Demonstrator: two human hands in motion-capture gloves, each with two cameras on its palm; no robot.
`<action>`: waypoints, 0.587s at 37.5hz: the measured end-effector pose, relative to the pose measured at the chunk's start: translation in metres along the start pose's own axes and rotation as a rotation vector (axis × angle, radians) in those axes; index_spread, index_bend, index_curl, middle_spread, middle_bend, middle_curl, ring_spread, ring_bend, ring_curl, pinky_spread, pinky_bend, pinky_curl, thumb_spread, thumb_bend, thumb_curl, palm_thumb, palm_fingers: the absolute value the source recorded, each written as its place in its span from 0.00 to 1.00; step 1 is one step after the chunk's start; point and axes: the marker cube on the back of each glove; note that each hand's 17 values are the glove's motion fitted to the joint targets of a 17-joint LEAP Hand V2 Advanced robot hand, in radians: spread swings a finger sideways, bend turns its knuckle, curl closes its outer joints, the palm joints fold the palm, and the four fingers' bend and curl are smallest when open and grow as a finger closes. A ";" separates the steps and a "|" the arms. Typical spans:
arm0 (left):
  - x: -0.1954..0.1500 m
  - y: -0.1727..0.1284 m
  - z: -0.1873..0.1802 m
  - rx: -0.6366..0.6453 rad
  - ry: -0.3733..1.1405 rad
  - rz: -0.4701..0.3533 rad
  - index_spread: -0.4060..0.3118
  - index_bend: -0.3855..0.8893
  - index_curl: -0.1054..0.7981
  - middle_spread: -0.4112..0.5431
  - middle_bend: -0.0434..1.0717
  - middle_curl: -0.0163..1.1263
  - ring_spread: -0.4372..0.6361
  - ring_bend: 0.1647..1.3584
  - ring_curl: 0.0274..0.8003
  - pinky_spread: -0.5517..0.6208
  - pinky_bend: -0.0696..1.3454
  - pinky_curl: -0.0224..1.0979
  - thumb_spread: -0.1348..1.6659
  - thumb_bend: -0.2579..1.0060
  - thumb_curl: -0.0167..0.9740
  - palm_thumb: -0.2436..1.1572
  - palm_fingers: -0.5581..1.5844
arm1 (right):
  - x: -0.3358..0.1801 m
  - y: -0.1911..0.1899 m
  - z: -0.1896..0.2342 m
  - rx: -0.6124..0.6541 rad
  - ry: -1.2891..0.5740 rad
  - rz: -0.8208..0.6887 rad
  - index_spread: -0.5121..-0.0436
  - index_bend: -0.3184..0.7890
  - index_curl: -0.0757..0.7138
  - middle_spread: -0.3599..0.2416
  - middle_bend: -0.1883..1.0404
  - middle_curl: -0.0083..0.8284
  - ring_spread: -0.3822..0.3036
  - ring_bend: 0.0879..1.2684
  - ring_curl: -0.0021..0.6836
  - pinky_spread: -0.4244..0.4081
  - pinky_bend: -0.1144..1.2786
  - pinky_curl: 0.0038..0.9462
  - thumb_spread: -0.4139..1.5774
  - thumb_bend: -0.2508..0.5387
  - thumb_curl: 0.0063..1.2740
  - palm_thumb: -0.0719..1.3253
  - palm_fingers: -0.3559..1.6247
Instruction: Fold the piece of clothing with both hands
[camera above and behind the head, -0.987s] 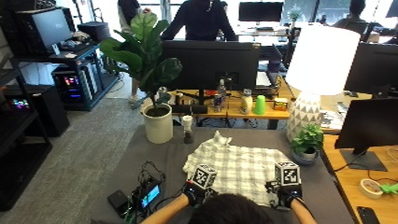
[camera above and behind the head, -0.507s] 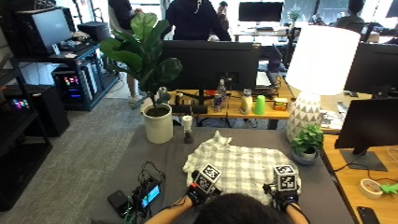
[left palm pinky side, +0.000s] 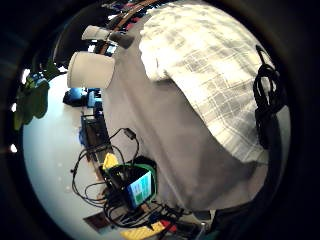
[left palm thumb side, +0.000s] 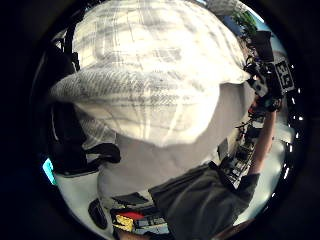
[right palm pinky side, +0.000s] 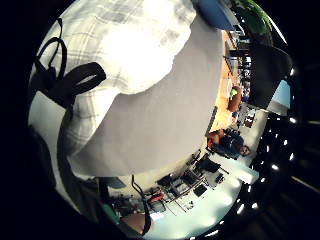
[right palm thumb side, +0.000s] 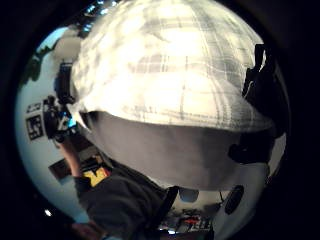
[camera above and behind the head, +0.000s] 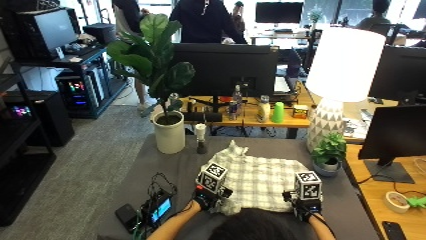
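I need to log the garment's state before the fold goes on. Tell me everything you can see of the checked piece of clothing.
The piece of clothing is a pale woven cloth with a grey check, lying spread on the grey table. One corner points away toward the plant pot side. Its near edge is lifted off the table, as the palm views show, and the left hand and right hand are at that edge's two corners. The cloth looks soft and somewhat rumpled, not yet folded over.
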 end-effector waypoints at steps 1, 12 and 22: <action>-0.001 0.005 -0.006 -0.001 0.006 0.003 0.19 0.44 0.52 0.12 0.37 0.42 0.07 0.37 0.49 0.14 0.47 0.40 0.69 0.35 0.54 0.73 0.84 | 0.000 0.004 -0.004 0.005 -0.007 -0.007 0.56 0.43 0.54 0.30 0.36 0.56 0.23 0.35 0.64 0.17 0.46 0.43 0.52 0.38 0.42 0.81 0.81; -0.007 0.060 -0.067 0.019 -0.015 0.072 0.17 0.44 0.57 0.10 0.39 0.46 0.06 0.39 0.53 0.13 0.47 0.42 0.70 0.33 0.60 0.75 0.84 | -0.010 0.061 -0.058 0.036 -0.045 -0.087 0.56 0.43 0.56 0.28 0.38 0.59 0.21 0.37 0.66 0.14 0.48 0.43 0.48 0.30 0.47 0.83 0.80; -0.010 0.094 -0.133 0.029 -0.033 0.108 0.16 0.44 0.60 0.09 0.39 0.49 0.06 0.40 0.55 0.13 0.48 0.43 0.70 0.31 0.65 0.76 0.84 | -0.019 0.115 -0.117 0.006 -0.035 -0.137 0.55 0.43 0.59 0.27 0.39 0.61 0.21 0.38 0.67 0.13 0.49 0.43 0.44 0.29 0.50 0.83 0.81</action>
